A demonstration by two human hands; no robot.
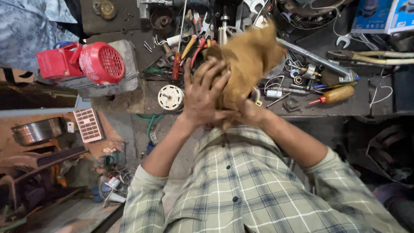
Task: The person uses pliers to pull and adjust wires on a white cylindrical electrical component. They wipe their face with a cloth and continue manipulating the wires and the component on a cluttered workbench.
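Wiping or rubbing with a brownish-orange cloth (248, 60) is what the person is doing at this moment, both hands working together in front of the chest. Judging by the grime on the skin, the cleaning is only partway through: the left hand (206, 92) is showing dark smears across its back and fingers, and the cloth is blurred, so it is moving fast rather than being laid aside.

That left hand is spreading its fingers and pressing against the lower left side of the cloth, not gripping it so much as rubbing on it. The right hand (246, 113) is mostly hiding under and behind the fabric; only the wrist and the heel are showing, and it is appearing to bunch the cloth from below, though I cannot tell how tightly the fingers are closing. The two hands are touching or nearly touching at the cloth's lower edge.

The cloth itself is hanging in the air above the cluttered surface (129, 97), lifted clear of it and covering part of the tools behind. Just left of the left hand a round cream-coloured disc part (170, 97) is lying on the surface, a red-capped motor (101, 62) is sitting well to the left, and a wooden-handled tool (337, 94) is resting to the right.
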